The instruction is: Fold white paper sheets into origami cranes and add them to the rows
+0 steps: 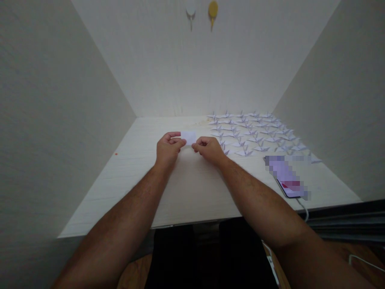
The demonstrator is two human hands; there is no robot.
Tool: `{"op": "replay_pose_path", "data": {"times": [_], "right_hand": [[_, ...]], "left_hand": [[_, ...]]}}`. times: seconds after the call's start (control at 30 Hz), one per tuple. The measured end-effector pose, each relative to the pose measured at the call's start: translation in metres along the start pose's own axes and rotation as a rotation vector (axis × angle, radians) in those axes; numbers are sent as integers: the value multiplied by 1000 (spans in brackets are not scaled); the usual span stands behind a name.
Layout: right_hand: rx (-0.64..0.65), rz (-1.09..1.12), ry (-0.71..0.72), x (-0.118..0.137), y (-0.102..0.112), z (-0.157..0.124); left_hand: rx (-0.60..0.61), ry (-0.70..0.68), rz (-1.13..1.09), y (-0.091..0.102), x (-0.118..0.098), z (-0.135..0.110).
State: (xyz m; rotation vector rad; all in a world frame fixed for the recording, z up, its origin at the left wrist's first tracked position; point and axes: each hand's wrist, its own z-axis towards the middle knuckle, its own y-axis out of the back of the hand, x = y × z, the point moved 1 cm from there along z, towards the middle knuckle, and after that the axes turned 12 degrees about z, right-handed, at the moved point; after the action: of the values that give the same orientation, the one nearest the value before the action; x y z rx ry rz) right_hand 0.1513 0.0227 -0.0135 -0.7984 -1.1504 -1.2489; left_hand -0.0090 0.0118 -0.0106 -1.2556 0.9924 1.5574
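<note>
A small white piece of paper [188, 137] is held up between my two hands over the middle of the table. My left hand [170, 148] pinches its left side, thumb in front and a finger stretched along the top corner. At the lower right corner, the thumb and fingertips of my right hand [209, 147] close on the paper. Just beyond my right hand, several folded white paper cranes [249, 132] stand in rows on the table.
The white table [120, 188] is walled in on three sides. To the right lies a phone [284, 176] with a white cable [304, 208] hanging over the front edge. A white hook [190, 10] and a yellow hook [213, 10] are on the back wall.
</note>
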Motion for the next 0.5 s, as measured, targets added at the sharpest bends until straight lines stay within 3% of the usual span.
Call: {"op": "replay_pose_path", "data": {"times": [0.23, 0.5], "right_hand": [[8, 0, -55, 1, 0, -2], [-127, 85, 13, 1, 2, 4]], "left_hand": [[-12, 5, 86, 1, -4, -1], [138, -103, 219, 0, -4, -4]]}}
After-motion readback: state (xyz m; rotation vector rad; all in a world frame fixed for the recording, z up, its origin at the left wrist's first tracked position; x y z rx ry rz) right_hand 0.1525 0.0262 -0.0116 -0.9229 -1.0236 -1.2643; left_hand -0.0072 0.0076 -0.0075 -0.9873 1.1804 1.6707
